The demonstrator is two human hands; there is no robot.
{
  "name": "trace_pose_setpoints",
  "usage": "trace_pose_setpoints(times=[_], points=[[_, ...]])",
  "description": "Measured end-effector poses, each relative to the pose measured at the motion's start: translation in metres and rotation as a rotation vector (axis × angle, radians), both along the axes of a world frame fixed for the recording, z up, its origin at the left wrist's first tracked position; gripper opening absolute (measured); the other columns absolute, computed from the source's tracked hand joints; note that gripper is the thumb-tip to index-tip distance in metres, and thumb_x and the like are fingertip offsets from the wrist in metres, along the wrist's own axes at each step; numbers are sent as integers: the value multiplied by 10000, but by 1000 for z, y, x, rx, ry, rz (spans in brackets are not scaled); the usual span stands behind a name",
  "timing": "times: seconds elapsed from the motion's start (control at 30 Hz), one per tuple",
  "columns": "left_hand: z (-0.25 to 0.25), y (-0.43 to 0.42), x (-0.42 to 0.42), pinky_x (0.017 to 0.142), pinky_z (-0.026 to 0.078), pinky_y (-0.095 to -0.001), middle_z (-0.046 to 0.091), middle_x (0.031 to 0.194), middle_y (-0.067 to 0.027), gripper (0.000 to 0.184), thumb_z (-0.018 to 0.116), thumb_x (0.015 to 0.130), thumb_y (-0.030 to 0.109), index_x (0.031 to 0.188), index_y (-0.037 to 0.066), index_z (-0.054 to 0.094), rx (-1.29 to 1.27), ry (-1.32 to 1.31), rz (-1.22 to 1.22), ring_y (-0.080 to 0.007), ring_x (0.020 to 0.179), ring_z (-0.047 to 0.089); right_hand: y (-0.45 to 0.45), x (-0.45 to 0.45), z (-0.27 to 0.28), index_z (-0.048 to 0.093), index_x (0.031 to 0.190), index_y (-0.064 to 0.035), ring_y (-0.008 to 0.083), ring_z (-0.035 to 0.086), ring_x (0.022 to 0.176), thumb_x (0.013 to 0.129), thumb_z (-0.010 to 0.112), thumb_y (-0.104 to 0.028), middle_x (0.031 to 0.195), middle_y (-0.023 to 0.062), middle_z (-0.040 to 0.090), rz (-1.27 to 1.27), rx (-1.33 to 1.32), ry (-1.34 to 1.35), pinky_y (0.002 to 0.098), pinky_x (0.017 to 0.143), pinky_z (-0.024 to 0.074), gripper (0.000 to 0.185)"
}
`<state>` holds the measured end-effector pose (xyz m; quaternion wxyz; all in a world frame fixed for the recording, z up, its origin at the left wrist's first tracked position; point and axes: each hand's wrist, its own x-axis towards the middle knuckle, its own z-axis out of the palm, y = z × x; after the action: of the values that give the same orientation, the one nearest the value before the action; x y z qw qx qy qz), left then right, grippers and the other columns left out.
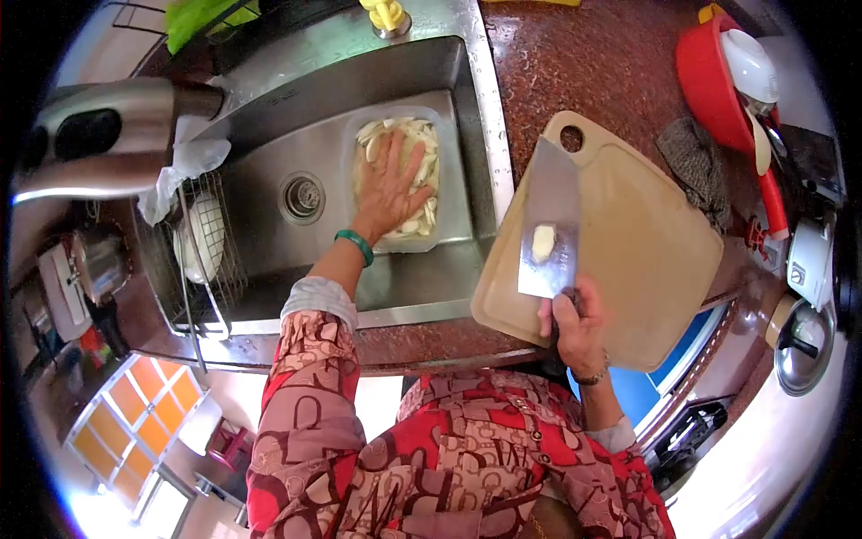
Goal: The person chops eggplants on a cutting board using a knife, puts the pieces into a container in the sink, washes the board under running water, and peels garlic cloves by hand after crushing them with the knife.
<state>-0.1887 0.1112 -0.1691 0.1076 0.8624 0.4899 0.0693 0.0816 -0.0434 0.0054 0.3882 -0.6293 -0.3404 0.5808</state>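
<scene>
My left hand [391, 187] lies with its fingers spread on pale cut slices [420, 135] in a clear plastic container [437, 235]. That container stands in the right part of the steel sink [260, 162]. Around the handle of a broad cleaver [555, 193], my right hand [577, 328] is closed. The blade lies flat over the left part of a beige cutting board [637, 242], with one pale piece [544, 242] on it.
Left of the drain [303, 197], a wire rack [211, 242] holds a white dish. Beyond the board are a dark cloth [691, 162] and a red colander [709, 81] with a white bowl. A yellow object [386, 15] stands behind the sink.
</scene>
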Motion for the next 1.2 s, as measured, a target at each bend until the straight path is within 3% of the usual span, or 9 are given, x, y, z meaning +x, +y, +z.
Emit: trace_pose_setpoints(times=[0.2, 0.33, 0.43, 0.73, 0.87, 0.93, 0.97, 1.07, 1.2], points=[[29, 1, 6, 954, 330, -504, 314, 1385, -212, 593, 549, 823, 397, 1322, 111, 404, -39, 171, 27, -361, 1273, 317, 10, 6, 11, 497, 1062, 19, 83, 485, 534, 884, 459, -76, 654, 24, 533, 11, -19, 165, 227, 514, 416, 205], [102, -5, 13, 728, 483, -371, 586, 1082, -178, 328, 611, 790, 255, 1043, 46, 604, -106, -56, 204, -311, 876, 606, 27, 4, 14, 505, 1080, 8, 78, 506, 537, 889, 478, -110, 658, 22, 546, 114, -19, 207, 223, 496, 420, 227], [158, -28, 36, 619, 485, -312, 637, 757, -124, 318, 638, 812, 264, 1015, 23, 599, -316, -584, 535, -207, 678, 614, 43, -17, 10, 505, 1052, 3, 66, 500, 505, 883, 498, -125, 646, 24, 554, 162, 15, 198, 229, 429, 411, 212], [176, -43, 24, 542, 446, -211, 604, 694, -23, 322, 659, 791, 129, 1059, 10, 526, -714, -1282, 737, -72, 612, 552, 87, -57, 23, 503, 991, -6, 80, 495, 464, 876, 492, -136, 599, 25, 518, 415, 159, 190, 243, 407, 407, 174], [130, -25, -2, 591, 484, -277, 631, 774, -79, 378, 646, 773, 112, 1106, -1, 506, -519, -983, 764, -152, 662, 601, 89, -36, 29, 514, 987, -18, 70, 495, 506, 883, 483, -146, 645, 15, 531, 271, 269, 139, 234, 437, 412, 168], [102, -12, -6, 707, 498, -404, 627, 926, -172, 441, 617, 775, 127, 1172, 3, 472, -207, -501, 554, -284, 807, 628, 81, -15, 25, 519, 978, -22, 67, 490, 516, 883, 476, -139, 645, 13, 530, 97, 226, 21, 229, 461, 412, 157], [97, -6, -4, 864, 433, -476, 510, 1175, -243, 558, 608, 777, 168, 1261, -4, 391, -327, -294, 527, -382, 1072, 515, 75, -4, 24, 515, 974, -21, 69, 487, 513, 884, 475, -137, 648, 15, 535, 38, 192, 4, 229, 464, 408, 152], [41, 10, 1, 930, 389, -469, 367, 1332, -226, 682, 629, 778, 236, 1317, -21, 299, 95, -101, 247, -389, 1214, 379, 52, 24, 9, 503, 971, -17, 75, 486, 511, 887, 477, -140, 659, 23, 548, -78, 125, -30, 228, 469, 401, 151], [16, 25, 9, 940, 358, -500, 293, 1384, -179, 752, 575, 810, 408, 1334, -29, 259, -172, 115, 236, -366, 1269, 278, 38, 25, 0, 479, 978, -5, 89, 504, 524, 895, 486, -154, 682, 43, 571, -260, 70, -34, 229, 477, 402, 171]])
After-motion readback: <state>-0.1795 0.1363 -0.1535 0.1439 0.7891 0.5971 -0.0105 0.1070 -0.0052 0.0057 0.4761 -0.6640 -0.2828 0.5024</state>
